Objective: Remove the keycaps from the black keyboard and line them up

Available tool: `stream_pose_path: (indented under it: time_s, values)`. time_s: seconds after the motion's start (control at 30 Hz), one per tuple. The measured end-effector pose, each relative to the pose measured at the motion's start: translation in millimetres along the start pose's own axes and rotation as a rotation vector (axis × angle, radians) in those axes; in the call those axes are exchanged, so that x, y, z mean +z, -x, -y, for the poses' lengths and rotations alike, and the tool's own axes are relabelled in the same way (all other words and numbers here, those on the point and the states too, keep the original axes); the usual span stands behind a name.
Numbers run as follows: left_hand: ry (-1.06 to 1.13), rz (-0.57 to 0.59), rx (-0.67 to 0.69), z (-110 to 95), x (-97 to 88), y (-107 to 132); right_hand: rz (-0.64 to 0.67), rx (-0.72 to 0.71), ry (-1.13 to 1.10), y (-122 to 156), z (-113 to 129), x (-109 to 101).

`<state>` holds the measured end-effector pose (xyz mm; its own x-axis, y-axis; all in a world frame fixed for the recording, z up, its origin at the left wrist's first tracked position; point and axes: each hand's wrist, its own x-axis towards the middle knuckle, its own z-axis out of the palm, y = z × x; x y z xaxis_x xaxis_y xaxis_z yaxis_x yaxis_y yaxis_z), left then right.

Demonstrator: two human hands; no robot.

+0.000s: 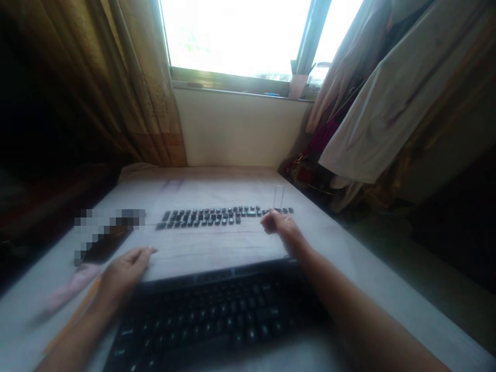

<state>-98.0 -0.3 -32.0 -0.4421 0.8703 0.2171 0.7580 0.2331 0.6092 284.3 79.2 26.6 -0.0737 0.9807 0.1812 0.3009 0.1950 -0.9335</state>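
A black keyboard (217, 315) lies in front of me on the table, blurred; which of its keys are off is hard to tell. Beyond it, several loose black keycaps (201, 217) stand in rows. My right hand (281, 227) is closed at the right end of these rows, with a thin wire keycap puller (279, 194) sticking up from its fingers. Whether a keycap is also in that grip is hidden. My left hand (126, 271) hovers by the keyboard's far left corner, thumb and fingers pinched together; anything between them is too blurred to see.
Left of my left hand lie a dark object (106, 243), partly pixelated, a pink cloth-like item (73, 289) and an orange-yellow stick (73, 318). Curtains (127, 88) and hanging clothes (372, 113) flank the window. A pink pot (297, 87) stands on the sill.
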Motion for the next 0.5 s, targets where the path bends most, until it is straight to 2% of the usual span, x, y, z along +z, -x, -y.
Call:
stream_pose_path:
  time_s: [0.1, 0.17, 0.27, 0.4, 0.5]
  values:
    - [0.039, 0.059, -0.025, 0.4, -1.8, 2.0, 0.014, 0.014, -0.054, 28.8, 2.8, -3.8]
    - [0.054, 0.064, -0.041, -1.1, -3.5, 3.7, 0.081, 0.014, -0.061, 44.8, 5.0, -5.3]
    - [0.067, 0.077, -0.059, -2.8, -6.4, 5.1, 0.283, 0.037, -0.035, 58.3, 10.6, -8.6]
    - [0.067, 0.084, -0.09, -0.5, -8.1, 3.8, 0.57, 0.096, 0.0, 60.2, 15.9, -15.7]
    - [0.074, 0.091, -0.098, 1.9, -6.4, 3.1, 0.672, 0.074, 0.089, 58.7, 14.5, -20.3]
